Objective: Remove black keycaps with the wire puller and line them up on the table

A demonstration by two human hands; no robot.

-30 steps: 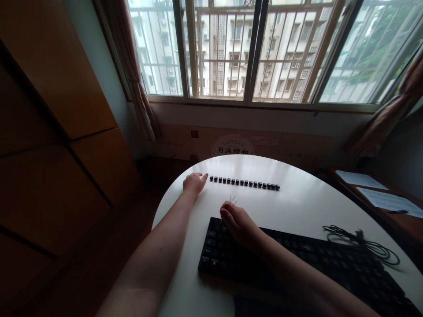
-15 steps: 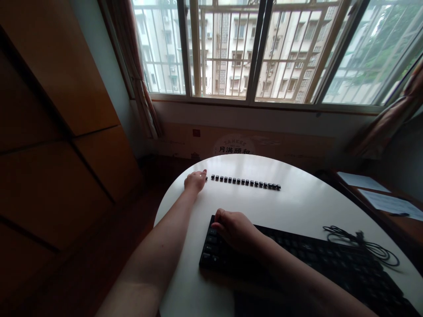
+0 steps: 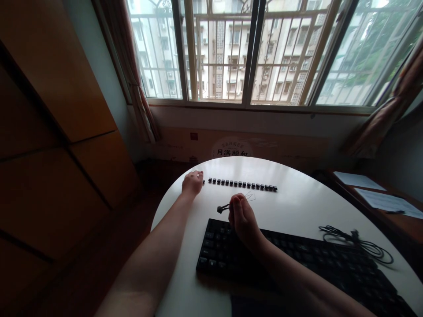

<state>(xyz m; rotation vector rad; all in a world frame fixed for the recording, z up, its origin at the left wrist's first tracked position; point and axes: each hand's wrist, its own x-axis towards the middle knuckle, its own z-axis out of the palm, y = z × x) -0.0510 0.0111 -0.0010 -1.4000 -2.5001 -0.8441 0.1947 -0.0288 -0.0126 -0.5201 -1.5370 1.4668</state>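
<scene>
A black keyboard [image 3: 297, 264] lies on the round white table [image 3: 297, 207]. My right hand [image 3: 243, 220] is raised just above the keyboard's far left corner, fingers pinched on a thin wire keycap puller [image 3: 246, 198] that carries a small black keycap [image 3: 220, 209] at its left tip. A row of several black keycaps [image 3: 243, 185] is lined up further back on the table. My left hand [image 3: 192, 182] rests at the left end of that row with its fingers curled; what is under them is hidden.
The keyboard's black cable [image 3: 357, 244] is coiled at the table's right. Papers [image 3: 373, 191] lie on a dark side surface to the right. A wooden cabinet [image 3: 56, 132] fills the left. Behind are a barred window [image 3: 251, 48] and curtains.
My right hand went down onto the keyboard's left corner, then came up holding the puller with a keycap on it. My left hand stayed at the row's left end.
</scene>
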